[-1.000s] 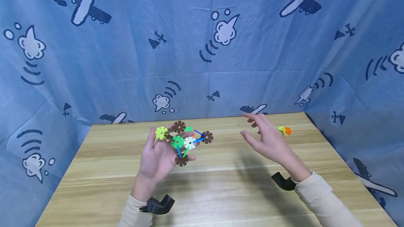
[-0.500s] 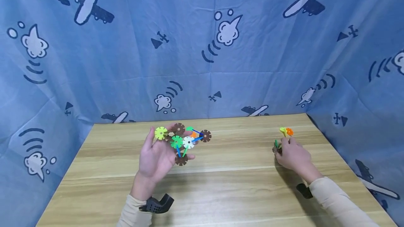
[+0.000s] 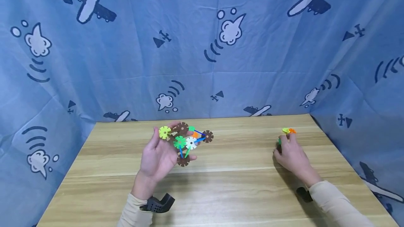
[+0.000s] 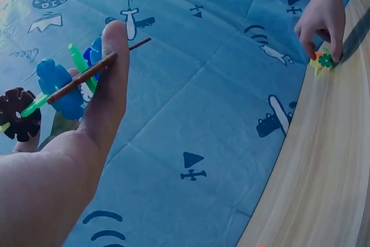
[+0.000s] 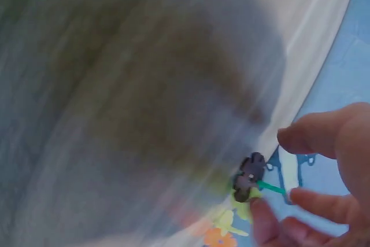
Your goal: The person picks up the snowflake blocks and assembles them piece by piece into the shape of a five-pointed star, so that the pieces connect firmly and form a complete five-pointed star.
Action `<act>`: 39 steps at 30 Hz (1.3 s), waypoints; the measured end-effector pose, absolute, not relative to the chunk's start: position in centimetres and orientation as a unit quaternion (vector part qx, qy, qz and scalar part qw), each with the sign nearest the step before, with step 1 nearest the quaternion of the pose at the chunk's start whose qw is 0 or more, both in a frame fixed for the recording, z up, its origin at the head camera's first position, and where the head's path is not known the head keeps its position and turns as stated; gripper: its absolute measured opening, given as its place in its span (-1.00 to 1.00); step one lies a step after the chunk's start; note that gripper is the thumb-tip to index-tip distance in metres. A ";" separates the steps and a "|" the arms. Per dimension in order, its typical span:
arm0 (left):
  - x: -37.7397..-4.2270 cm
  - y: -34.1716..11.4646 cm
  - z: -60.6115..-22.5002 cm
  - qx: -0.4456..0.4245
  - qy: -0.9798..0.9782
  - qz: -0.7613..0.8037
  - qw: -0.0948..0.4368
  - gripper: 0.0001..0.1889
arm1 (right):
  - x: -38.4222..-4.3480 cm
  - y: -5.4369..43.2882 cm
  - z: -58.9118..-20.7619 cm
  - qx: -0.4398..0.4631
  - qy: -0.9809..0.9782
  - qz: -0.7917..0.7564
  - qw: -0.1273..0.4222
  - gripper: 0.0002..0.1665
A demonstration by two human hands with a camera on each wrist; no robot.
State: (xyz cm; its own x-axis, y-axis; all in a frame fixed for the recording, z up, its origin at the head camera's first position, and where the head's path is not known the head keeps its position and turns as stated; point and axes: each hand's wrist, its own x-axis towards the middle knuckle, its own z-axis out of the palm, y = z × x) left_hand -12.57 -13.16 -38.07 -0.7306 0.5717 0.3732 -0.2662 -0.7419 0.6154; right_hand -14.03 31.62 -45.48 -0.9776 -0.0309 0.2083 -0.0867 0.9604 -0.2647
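My left hand [image 3: 157, 160] is palm up and holds a cluster of joined plastic snowflake discs [image 3: 190, 143] in brown, white, green, blue, orange and yellow-green. Its fingers pass behind and between the discs, and partly hide from view. At the right of the table, my right hand [image 3: 293, 153] reaches down to a small group of loose or joined discs. In the right wrist view, a brown disc [image 5: 248, 177] with a green disc [image 5: 272, 187] edge-on lies at its fingertips, with the thumb apart from them. A yellow disc [image 5: 224, 221] and an orange disc [image 5: 219, 238] sit close by.
The wooden table [image 3: 227, 181] runs under both hands. A blue curtain [image 3: 189, 45] printed with airplanes and clouds encloses its back and sides. Each wrist wears a black camera mount, one of them the left mount [image 3: 157, 203].
My right hand has moved right and down from above the table to the small discs, partly covering them. The left hand keeps the cluster in nearly the same place.
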 end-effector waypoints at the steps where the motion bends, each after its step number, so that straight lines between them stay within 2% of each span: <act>1: -12.6 -13.1 -38.1 0.284 0.270 0.889 0.237 -0.32 | -14.1 31.5 -45.6 0.038 -0.983 0.138 0.111 -0.41; 4: -12.6 -13.1 -38.1 0.291 0.269 0.886 0.240 -0.33 | -14.4 31.7 -45.9 0.048 -0.984 0.137 0.107 -0.44; 10: -12.5 -13.1 -38.0 0.284 0.278 0.886 0.239 -0.33 | -15.0 32.9 -45.9 0.011 -0.984 0.178 0.028 -0.39; 13: -12.4 -13.0 -38.0 0.281 0.278 0.887 0.239 -0.33 | -15.3 33.3 -45.8 -0.009 -0.979 0.204 0.016 -0.35; 20: -12.4 -12.9 -38.0 0.284 0.279 0.885 0.243 -0.32 | -15.5 33.5 -45.5 -0.003 -0.974 0.225 0.037 -0.35; 25: -12.4 -12.9 -37.9 0.293 0.280 0.880 0.248 -0.31 | -15.8 32.5 -44.2 0.024 -0.965 0.250 0.078 -0.38; 33: -12.4 -12.9 -37.9 0.297 0.281 0.876 0.255 -0.27 | -16.7 28.4 -39.4 0.062 -0.917 0.357 0.168 -0.43; 36: -12.3 -12.7 -37.9 0.297 0.279 0.875 0.261 -0.26 | -16.8 26.2 -37.3 0.081 -0.886 0.422 0.174 -0.48; 39: -12.3 -12.5 -38.0 0.294 0.280 0.875 0.265 -0.27 | -16.7 23.8 -35.3 0.105 -0.848 0.494 0.157 -0.53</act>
State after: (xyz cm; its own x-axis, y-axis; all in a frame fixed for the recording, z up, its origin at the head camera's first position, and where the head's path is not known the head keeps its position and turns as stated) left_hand -12.31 -12.54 -37.96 -0.6868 0.6279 0.3661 -0.2990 -0.7032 0.6451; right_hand -16.74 23.82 -35.25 -0.9284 -0.0231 0.3709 -0.3340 0.4894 -0.8056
